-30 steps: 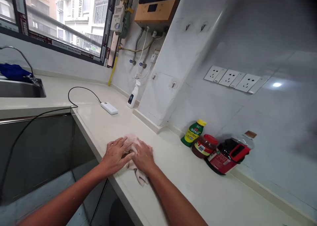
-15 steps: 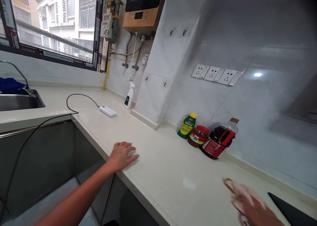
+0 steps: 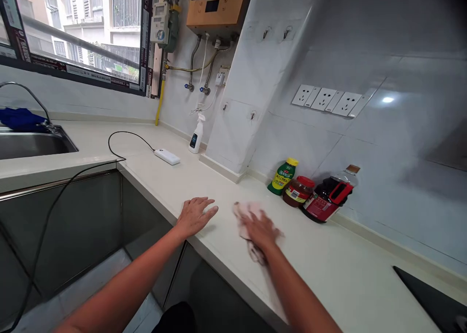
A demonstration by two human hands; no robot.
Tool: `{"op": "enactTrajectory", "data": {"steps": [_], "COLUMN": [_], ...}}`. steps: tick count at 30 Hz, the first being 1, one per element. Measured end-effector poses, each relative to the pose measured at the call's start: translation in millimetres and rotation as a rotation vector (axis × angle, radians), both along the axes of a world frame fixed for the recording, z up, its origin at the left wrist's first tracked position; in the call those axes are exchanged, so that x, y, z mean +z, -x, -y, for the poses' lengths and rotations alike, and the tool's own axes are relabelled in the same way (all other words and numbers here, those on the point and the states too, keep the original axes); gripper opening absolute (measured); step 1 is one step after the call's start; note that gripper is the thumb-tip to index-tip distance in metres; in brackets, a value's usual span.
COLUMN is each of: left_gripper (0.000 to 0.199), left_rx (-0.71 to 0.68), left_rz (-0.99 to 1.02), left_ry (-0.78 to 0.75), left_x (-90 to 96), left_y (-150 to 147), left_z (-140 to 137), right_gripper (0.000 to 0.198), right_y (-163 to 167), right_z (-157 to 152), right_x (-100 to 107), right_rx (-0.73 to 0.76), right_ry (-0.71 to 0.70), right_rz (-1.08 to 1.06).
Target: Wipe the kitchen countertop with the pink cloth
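1. Risk at the wall: the bottle [image 3: 282,178], the jar [image 3: 298,192] and the jug [image 3: 323,200] stand close together beyond the right hand [image 3: 260,230]; in my judgement, a stroke carried too wide that way could knock one into its neighbour
2. Risk at the cable [image 3: 127,132]: it runs from the white box [image 3: 167,157] across the desk [image 3: 226,245] and hangs over the front edge; a leg or forearm snagging the hanging part could drag the box along
3. Risk at the cloth [image 3: 254,208]: a loose fold trails out on the near side, by the wrist; uneven pressure could bunch it up, or let the palm skid off it
4. The right hand, seen from where I stand: palm down over the cloth, fingers seemingly outspread, the outline blurred; whether any finger is hooked into the fabric I cannot tell
5. The left hand [image 3: 195,217]: well open, thumb and fingers apart, palm down by the front edge; it holds nothing and appears to rest on the desk, apart from the cloth
6. Position of the cloth: on the desk, beneath the right hand, between the left hand and the jar, touching neither
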State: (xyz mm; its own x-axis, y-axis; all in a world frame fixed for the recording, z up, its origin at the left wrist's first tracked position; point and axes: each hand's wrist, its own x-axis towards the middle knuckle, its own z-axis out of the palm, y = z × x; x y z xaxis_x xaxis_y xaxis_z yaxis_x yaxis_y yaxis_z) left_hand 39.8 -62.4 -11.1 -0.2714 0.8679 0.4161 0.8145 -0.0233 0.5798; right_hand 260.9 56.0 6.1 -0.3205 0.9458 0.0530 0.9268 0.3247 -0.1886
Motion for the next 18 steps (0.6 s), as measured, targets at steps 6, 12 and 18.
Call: {"op": "enactTrajectory", "data": {"steps": [6,12,18], "left_gripper": [0.053,0.061,0.055], "left_rx": [0.036,0.012,0.013], "left_rz": [0.092,0.124,0.034], "left_ry": [-0.048,-0.016,0.069], "left_x": [3.7,9.7,10.6], "left_y": [13,18,10], "left_z": [-1,0,-1], "right_gripper": [0.062,0.051,0.063], "right_y": [74,16,-134], "right_z": [84,106,56], "right_x": [-1,-11,-15], "right_rx": [0.438,0.5,0.084], "right_ry": [0.057,-0.041,-0.057], "right_rz": [-0.059,-0.066,0.046]}}
